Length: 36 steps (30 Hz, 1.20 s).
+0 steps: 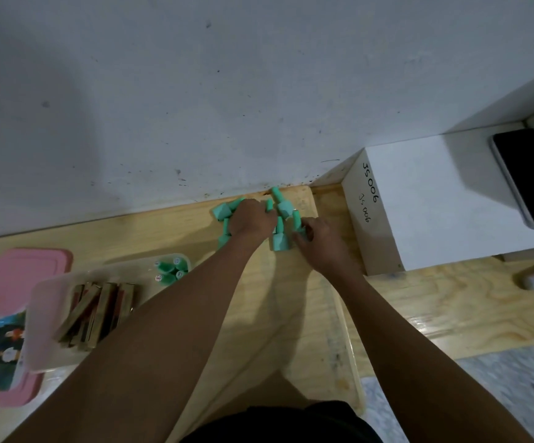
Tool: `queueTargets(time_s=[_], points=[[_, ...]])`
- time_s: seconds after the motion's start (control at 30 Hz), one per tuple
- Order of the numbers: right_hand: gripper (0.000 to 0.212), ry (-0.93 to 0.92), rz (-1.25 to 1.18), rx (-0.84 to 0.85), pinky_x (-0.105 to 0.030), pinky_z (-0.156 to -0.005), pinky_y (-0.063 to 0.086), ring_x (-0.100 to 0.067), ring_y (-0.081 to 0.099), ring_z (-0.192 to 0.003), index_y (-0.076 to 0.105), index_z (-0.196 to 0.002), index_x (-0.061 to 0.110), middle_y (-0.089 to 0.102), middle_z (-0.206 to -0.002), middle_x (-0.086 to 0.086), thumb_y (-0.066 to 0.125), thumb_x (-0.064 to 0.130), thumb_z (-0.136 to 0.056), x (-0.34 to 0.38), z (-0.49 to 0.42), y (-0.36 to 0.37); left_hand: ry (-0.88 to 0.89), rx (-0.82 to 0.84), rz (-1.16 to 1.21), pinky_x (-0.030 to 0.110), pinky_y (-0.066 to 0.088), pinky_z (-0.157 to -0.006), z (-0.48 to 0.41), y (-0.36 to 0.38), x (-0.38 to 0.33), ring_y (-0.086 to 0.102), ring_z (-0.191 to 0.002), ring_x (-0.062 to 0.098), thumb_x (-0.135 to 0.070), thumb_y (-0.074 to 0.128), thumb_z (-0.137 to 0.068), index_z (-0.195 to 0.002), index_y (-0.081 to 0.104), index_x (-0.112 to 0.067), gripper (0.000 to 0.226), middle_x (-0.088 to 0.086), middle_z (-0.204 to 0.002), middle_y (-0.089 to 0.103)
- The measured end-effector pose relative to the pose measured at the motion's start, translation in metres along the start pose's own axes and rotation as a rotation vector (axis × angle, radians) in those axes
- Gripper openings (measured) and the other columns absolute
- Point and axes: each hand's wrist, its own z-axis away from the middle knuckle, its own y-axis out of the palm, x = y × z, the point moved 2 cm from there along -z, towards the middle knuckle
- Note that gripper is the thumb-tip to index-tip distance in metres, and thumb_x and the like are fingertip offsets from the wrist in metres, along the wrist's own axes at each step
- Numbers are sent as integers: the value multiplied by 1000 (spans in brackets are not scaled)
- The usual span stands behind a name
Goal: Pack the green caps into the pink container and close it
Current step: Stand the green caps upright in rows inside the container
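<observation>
Several green caps [283,207] lie in a loose pile at the far end of a wooden tray [310,314], close to the wall. My left hand [250,219] rests palm down on the left part of the pile, fingers curled over caps. My right hand [318,239] is at the pile's right side, fingers closed around a cap [297,219]. The translucent container [48,302] stands at the left, with several green caps [170,271] upright in its far corner. Its pink lid [7,298] lies flat under and beside it.
Several brown and gold sticks [99,311] lie inside the container. A white box marked JS006 [419,199] stands right of the pile, touching the tray's corner. A black phone [527,177] lies on it. The wall runs just behind the pile.
</observation>
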Motion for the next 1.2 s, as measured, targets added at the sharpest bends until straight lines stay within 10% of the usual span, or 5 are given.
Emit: queueTargets(time_s=[0.2, 0.47, 0.83, 1.2], points=[[33, 29, -236, -74, -47, -76, 57, -16, 63, -88, 64, -114, 22, 63, -105, 5, 60, 46, -91, 4, 23, -8, 174, -36, 257, 27, 35, -68, 24, -26, 7, 49, -74, 19, -30, 58, -89, -78, 63, -12, 22, -1, -80, 46], [20, -92, -358, -17, -14, -65, 51, -2, 64, -79, 67, -99, 22, 69, -89, 10, 71, 37, -86, 53, 69, -2, 251, -57, 478, 29, 53, -70, 88, -84, 77, 65, -73, 16, -30, 66, -86, -94, 70, -13, 19, 2, -98, 67], [21, -266, -311, 121, -26, -76, 55, -5, 67, -83, 73, -100, 19, 74, -92, 7, 68, 37, -89, 117, 109, 64, 112, -221, 613, 15, 46, -64, 154, -117, 186, 69, -81, 16, -33, 64, -87, -98, 68, -20, 17, -3, -97, 68], [28, -496, 410, 49, -33, -70, 49, -14, 57, -95, 69, -110, 27, 66, -97, 7, 64, 43, -88, 165, 107, 97, 108, -294, 511, 6, 39, -61, 166, -124, 226, 56, -73, 6, -29, 59, -90, -108, 65, -15, 23, 2, -100, 63]])
